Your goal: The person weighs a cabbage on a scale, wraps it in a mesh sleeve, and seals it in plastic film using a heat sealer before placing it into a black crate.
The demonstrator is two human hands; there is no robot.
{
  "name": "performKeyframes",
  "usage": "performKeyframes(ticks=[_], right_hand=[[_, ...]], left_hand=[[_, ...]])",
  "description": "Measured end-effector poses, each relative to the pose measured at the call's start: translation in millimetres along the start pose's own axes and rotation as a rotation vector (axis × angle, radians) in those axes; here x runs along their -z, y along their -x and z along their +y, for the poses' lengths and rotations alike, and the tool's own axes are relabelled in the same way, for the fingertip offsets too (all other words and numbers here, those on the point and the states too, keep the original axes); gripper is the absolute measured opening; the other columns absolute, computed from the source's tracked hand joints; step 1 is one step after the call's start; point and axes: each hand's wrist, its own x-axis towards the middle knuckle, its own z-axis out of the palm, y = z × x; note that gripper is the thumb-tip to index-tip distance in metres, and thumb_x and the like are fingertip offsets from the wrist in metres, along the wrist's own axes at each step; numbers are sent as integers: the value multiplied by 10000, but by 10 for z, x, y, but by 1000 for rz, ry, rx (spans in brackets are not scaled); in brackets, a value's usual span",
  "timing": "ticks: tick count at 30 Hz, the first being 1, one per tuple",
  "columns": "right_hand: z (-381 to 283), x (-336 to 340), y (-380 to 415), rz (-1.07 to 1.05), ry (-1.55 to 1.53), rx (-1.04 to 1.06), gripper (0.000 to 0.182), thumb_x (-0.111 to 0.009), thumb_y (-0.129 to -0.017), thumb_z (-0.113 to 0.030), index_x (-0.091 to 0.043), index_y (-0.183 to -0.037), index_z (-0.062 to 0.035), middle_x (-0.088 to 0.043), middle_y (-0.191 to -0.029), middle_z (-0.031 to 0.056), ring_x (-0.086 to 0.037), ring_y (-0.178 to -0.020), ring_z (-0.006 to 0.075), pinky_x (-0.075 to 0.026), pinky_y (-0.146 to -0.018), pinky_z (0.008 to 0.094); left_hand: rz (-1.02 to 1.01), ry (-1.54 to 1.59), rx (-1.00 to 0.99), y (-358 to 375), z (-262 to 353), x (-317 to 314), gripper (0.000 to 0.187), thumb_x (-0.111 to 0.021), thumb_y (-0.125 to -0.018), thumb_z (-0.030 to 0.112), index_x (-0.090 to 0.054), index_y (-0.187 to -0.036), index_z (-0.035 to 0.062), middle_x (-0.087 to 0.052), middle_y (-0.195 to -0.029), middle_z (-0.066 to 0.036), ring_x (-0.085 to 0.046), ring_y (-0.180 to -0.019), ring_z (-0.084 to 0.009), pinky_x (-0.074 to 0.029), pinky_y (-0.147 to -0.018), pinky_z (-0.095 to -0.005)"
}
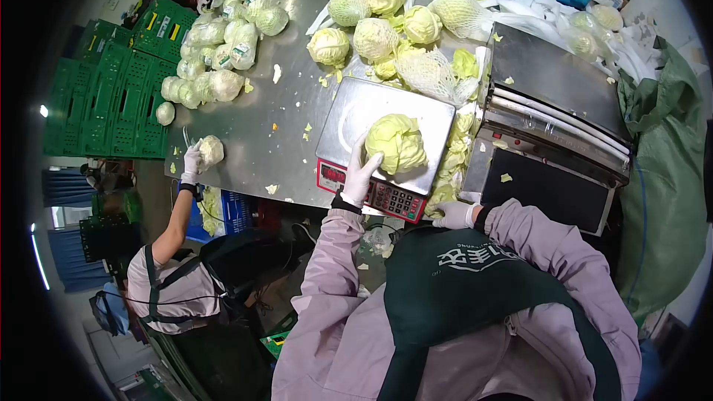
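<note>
A pale green cabbage (396, 144) sits on the steel pan of a digital scale (349, 115) with a red keypad front. My left hand (359, 175), in a white glove, grips the cabbage's left side, thumb against the leaves. My right hand (454, 215), also gloved, is by the table edge at the scale's lower right corner, close to a heap of loose leaves (448, 178). Its fingers point left, loosely extended, and I see nothing in them.
Behind the scale lie several cabbages (375, 38), some in foam nets (429, 74). A wrapping machine (557, 119) stands at right, beside a green sack (665, 178). Bagged cabbages (230, 44) and green crates (111, 104) are at left. A co-worker (174, 275) handles a cabbage (211, 151) there.
</note>
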Motion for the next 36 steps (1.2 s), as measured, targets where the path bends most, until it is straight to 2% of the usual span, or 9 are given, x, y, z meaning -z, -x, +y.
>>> performKeyframes(ticks=[9, 13, 19, 25, 26, 30, 31, 32, 36], right_hand=[[-88, 356, 352, -57, 293, -28, 649, -491, -873, -533, -608, -1168, 33, -588, -1201, 250, -508, -1183, 367, -377, -1008, 383], [-266, 658, 781, 6, -28, 129, 524, -496, -922, -441, -616, -1168, 6, -570, -1215, 246, -483, -1200, 376, -360, -1038, 384], [-250, 895, 1127, 251, -427, 229, 327, -549, -943, -229, -609, -1161, 9, -660, -1121, 135, -616, -1050, 203, -447, -932, 291], [-173, 1074, 1451, 355, -341, 206, 321, -554, -940, -219, -602, -1169, 1, -661, -1103, 150, -630, -1019, 219, -459, -909, 299], [-165, 1100, 1498, 354, -343, 184, 324, -556, -937, -224, -603, -1171, -5, -662, -1090, 153, -635, -1003, 226, -465, -898, 302], [-136, 1095, 1611, 373, -320, 193, 349, -571, -923, -242, -595, -1185, -14, -671, -1008, 161, -655, -901, 236, -493, -841, 301], [-38, 1140, 1730, 381, -344, 173, 354, -575, -920, -242, -592, -1191, -14, -672, -996, 161, -656, -894, 228, -495, -836, 297], [19, 1140, 1749, 377, -363, 154, 364, -579, -919, -241, -586, -1202, -13, -675, -991, 156, -657, -893, 221, -495, -835, 296], [166, 1333, 1932, 378, -524, 257, 367, -564, -940, -229, -570, -1243, -23, -673, -1071, 132, -639, -989, 181, -481, -891, 287]], left_hand=[[333, 74, 50, 258, 27, 396, 589, -386, -989, 457, -318, -1434, 78, -368, -1437, -156, -395, -1310, -283, -322, -1072, -430], [551, 182, -40, 469, 165, 643, 560, -418, -991, 432, -359, -1404, 58, -415, -1392, -167, -431, -1271, -282, -374, -1030, -416], [636, 192, -73, 601, 307, 616, 547, -427, -990, 424, -370, -1398, 65, -419, -1388, -162, -449, -1256, -266, -387, -1019, -400], [439, -2, -143, 368, 342, 173, 534, -520, -945, 206, -332, -1419, 50, -383, -1415, -165, -413, -1288, -281, -359, -1053, -400], [373, -64, -116, 297, 320, 87, 617, -545, -894, 95, -276, -1446, 38, -338, -1441, -175, -368, -1322, -297, -324, -1082, -417], [147, -374, -25, 39, 94, -207, 1076, -821, -662, 125, -128, -1484, 73, -332, -1429, -200, -380, -1310, -295, -347, -1069, -418], [139, -127, 196, -6, 467, -570, 1002, -810, -670, 99, -186, -1452, 39, -413, -1356, -177, -470, -1226, -272, -423, -1011, -386], [121, -165, -54, -87, 266, -479, 908, -790, -689, 80, -243, -1412, 16, -464, -1292, -148, -524, -1153, -252, -468, -965, -364], [104, 197, 22, -246, 227, -519, 761, -695, -778, 115, -275, -1408, 39, -430, -1351, -147, -465, -1236, -275, -413, -1029, -399]])
